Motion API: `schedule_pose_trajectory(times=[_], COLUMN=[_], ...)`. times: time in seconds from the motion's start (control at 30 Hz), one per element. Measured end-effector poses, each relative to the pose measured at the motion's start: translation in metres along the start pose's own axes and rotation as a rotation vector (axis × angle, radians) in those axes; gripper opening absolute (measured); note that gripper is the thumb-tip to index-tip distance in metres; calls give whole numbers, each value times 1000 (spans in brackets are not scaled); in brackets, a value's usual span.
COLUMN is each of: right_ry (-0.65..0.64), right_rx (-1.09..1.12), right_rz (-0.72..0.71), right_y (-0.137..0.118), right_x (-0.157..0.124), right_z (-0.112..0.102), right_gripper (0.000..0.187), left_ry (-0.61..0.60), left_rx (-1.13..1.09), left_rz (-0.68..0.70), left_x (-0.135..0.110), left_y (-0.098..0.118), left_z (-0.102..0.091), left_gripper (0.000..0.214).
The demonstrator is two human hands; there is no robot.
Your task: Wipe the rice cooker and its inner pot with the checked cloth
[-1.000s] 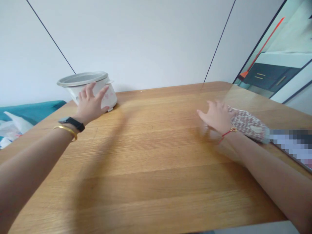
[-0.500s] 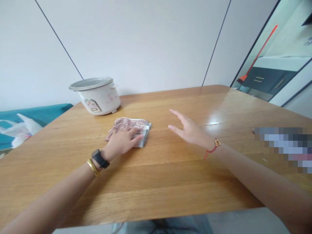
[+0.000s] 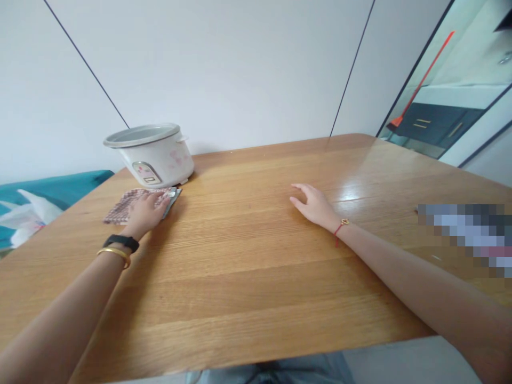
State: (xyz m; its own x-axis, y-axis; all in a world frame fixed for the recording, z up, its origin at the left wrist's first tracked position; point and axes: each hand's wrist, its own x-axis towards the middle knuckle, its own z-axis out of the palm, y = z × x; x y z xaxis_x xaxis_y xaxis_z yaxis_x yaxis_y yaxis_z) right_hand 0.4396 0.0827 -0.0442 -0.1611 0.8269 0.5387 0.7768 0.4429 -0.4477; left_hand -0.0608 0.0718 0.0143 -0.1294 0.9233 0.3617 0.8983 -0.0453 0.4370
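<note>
My left hand [image 3: 146, 212] lies flat on a folded red-and-white checked cloth [image 3: 120, 210] on the wooden table [image 3: 256, 277], fingers stretched over it, pressing it down just in front of a white rice cooker [image 3: 150, 154]. The cooker stands lidless at the table's far left, its control panel facing me. My right hand [image 3: 316, 205] rests palm down on the bare wood near the table's middle, fingers loosely apart and holding nothing. A black watch and gold bangle are on my left wrist, a red string bracelet on my right.
A blurred-out item [image 3: 464, 234] lies at the table's right edge. A white wall runs behind the table. A teal sofa with white bags [image 3: 32, 205] is at the left. A doorway at the right shows a red broom [image 3: 420, 80].
My left hand has slid the cloth left and away, up to the rice cooker. My right hand has dropped from the air onto the table.
</note>
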Motion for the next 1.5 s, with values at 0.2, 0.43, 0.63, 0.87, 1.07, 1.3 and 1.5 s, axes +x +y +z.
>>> schedule_pose_trajectory(times=[0.2,0.43,0.63,0.87,1.07,1.3,1.5], right_ry=[264,286,253,209,150,50,-10], right_rx=[287,404,254,173,97,22,0], right_rz=[196,399,300,186,83,-18,-16], right_y=[33,62,45,32,28,25,24], right_x=[11,12,5,2,3,1,1], right_z=[-7,2,-5,-9,-9,-10,-11], right_gripper=[31,24,25,23,19,19,20], left_ry=[-122,-20,-11,-6,-19,-24,-40], left_rx=[-297,-925,-963,-952,-925,-912,-901], left_rz=[45,-276,-316,-313,-300,-258,-257], left_x=[-33,-47,-47,-47,-48,-48,-47], left_y=[63,67,72,71,73,70,68], left_z=[37,57,56,58,58,59,59], left_gripper=[44,29,24,24,25,21,19])
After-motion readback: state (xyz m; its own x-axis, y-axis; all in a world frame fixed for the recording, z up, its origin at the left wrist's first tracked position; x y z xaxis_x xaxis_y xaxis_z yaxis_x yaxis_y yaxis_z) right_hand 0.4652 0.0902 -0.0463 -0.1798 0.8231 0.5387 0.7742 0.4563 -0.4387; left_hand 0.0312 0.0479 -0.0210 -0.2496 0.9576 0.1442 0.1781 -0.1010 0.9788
